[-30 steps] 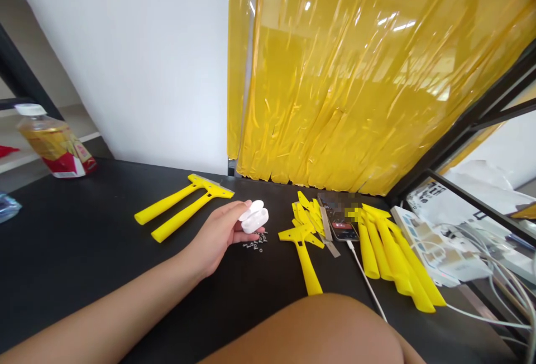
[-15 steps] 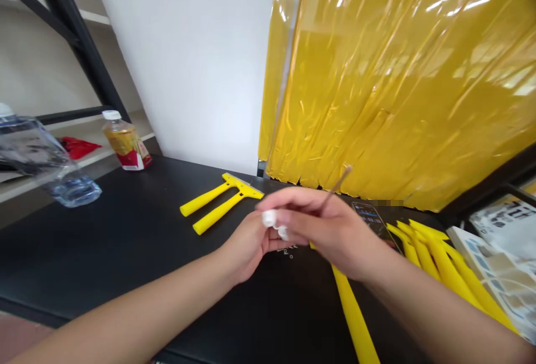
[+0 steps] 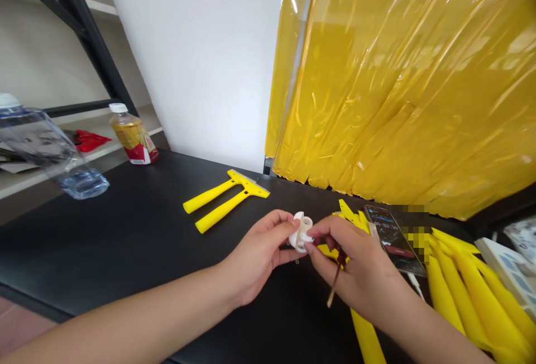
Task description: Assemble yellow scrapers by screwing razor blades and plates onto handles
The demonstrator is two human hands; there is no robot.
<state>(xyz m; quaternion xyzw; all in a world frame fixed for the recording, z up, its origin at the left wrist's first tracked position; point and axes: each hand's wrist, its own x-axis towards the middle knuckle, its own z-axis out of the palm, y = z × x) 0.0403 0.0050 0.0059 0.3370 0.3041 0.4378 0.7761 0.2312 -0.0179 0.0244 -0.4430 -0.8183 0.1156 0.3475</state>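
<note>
My left hand (image 3: 260,249) grips a small white earbud case (image 3: 298,231) over the black table, its lid raised and its inside facing right. Thumb and fingers of my right hand (image 3: 358,248) pinch a white earbud (image 3: 307,237) right at the case's opening; whether it sits in its slot I cannot tell. A thin brown stick with a paler tip (image 3: 333,290), like a cotton swab, is also held in my right hand and points down toward me. Beyond my left hand lie two yellow scrapers (image 3: 221,211), blades toward the wall.
Right of my hands lie a phone (image 3: 396,244) with a running timer and several yellow scraper handles (image 3: 464,280). A white box (image 3: 508,272) stands at the right edge. A juice bottle (image 3: 133,136) and a clear water bottle (image 3: 67,154) stand left. Yellow film (image 3: 389,85) hangs behind.
My right hand has turned and moved slightly right, so the stick now points down instead of up. The case, hidden before behind the fingers, is now visible with its lid open.
</note>
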